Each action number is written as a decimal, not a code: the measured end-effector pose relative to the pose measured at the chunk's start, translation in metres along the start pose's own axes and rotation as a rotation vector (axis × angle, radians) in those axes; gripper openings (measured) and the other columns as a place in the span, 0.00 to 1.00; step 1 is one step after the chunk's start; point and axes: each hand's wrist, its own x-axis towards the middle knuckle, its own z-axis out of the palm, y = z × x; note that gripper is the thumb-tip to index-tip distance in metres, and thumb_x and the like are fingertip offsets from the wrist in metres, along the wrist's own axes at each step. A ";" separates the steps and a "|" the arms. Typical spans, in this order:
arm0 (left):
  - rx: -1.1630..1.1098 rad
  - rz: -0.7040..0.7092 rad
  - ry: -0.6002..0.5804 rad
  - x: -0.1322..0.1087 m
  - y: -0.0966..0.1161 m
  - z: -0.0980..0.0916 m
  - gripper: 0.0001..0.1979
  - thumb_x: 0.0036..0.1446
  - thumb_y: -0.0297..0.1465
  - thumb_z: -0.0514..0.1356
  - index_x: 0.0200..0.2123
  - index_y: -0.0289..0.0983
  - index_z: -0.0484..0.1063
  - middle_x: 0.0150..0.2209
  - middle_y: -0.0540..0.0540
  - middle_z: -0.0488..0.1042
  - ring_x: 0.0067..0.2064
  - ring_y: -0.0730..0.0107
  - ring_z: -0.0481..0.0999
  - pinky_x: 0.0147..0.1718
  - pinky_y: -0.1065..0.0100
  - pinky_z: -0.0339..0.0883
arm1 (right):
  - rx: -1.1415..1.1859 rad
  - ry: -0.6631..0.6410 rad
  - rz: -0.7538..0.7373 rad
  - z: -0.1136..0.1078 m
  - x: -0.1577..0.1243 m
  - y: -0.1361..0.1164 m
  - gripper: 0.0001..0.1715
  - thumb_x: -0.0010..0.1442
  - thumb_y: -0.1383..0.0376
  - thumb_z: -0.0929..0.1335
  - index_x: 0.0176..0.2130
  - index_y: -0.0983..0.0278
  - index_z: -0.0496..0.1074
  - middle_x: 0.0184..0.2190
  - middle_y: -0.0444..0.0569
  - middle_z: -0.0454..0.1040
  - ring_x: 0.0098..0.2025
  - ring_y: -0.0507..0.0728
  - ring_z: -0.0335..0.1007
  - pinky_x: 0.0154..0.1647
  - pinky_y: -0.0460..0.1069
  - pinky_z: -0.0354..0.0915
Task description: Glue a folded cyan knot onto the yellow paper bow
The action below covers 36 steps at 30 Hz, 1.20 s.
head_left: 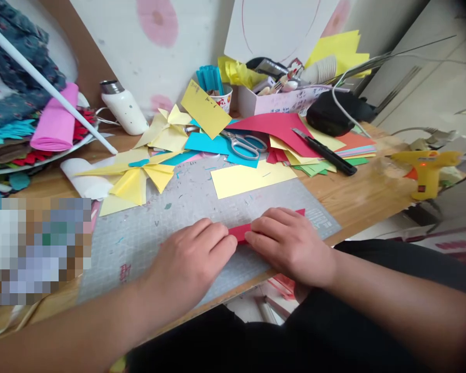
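Observation:
A narrow strip of red paper (238, 233) lies low over the front of the grey cutting mat (147, 259). My left hand (196, 254) is closed on its left end, the fingers curled over it. Farther right, my right hand (291, 243) grips the same paper, and a red corner sticks out beyond its knuckles. Between the two hands a short length of the red paper shows; the rest is hidden under the fingers. Just behind them a pale yellow paper rectangle (252, 178) rests on the mat.
Scissors (244, 145), a black utility knife (330, 153) and coloured paper sheets lie behind the mat. Folded yellow paper shapes (140, 176) sit at left, near a white bottle (124, 106). A yellow glue gun (427, 168) stands at right with its cord. A pixelated patch covers the left edge.

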 end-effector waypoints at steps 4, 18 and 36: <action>0.016 0.029 0.016 -0.003 -0.002 -0.002 0.08 0.57 0.19 0.54 0.30 0.35 0.70 0.29 0.47 0.69 0.32 0.66 0.66 0.29 0.64 0.63 | -0.019 0.076 -0.026 0.000 0.000 -0.004 0.14 0.64 0.73 0.62 0.31 0.66 0.74 0.27 0.49 0.72 0.32 0.55 0.60 0.32 0.50 0.58; -0.097 -0.030 -0.208 0.001 -0.014 0.005 0.10 0.60 0.22 0.52 0.27 0.37 0.65 0.27 0.49 0.66 0.29 0.67 0.66 0.27 0.66 0.59 | 0.258 -0.267 0.123 0.008 0.004 0.008 0.14 0.66 0.67 0.62 0.36 0.66 0.75 0.32 0.51 0.72 0.34 0.54 0.64 0.36 0.48 0.62; -0.485 -0.084 -0.308 0.004 -0.047 0.003 0.12 0.60 0.32 0.58 0.47 0.46 0.74 0.37 0.50 0.74 0.33 0.72 0.74 0.30 0.73 0.68 | 0.615 -0.473 -0.002 0.004 0.026 0.053 0.13 0.64 0.70 0.64 0.43 0.59 0.77 0.32 0.44 0.74 0.34 0.49 0.69 0.33 0.44 0.62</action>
